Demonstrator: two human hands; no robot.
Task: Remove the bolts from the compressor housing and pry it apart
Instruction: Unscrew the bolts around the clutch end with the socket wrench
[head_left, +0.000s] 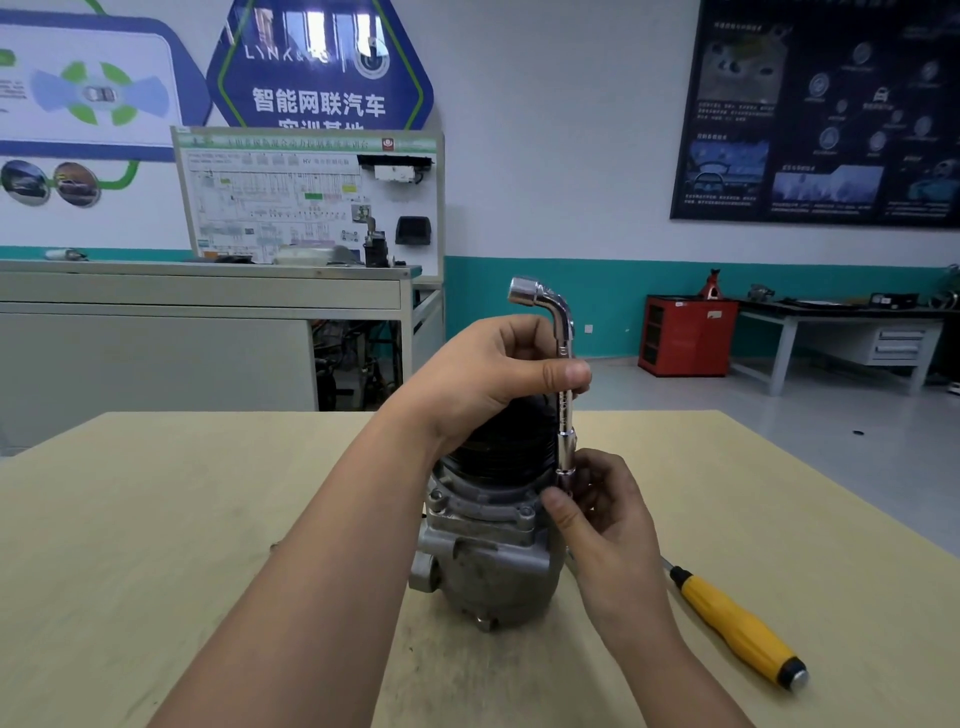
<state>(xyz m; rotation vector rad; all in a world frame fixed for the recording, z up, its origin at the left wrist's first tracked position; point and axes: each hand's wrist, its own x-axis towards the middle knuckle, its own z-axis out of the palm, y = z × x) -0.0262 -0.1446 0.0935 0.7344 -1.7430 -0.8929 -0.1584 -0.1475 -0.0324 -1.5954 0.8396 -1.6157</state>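
Observation:
A grey metal compressor housing (488, 561) stands upright on the wooden table (156, 545), with a black ribbed pulley (504, 441) on top. A chrome L-shaped socket wrench (563, 364) stands vertical at the housing's right upper flange. My left hand (488, 374) grips the wrench shaft between thumb and fingers. My right hand (597, 514) pinches the wrench's lower socket end where it meets the flange. The bolt under the socket is hidden.
A yellow-handled screwdriver (737, 623) lies on the table to the right of the housing. Beyond the table stand a grey workbench (197, 312) with a wiring display board, a red cabinet (685, 338) and another bench at the right wall.

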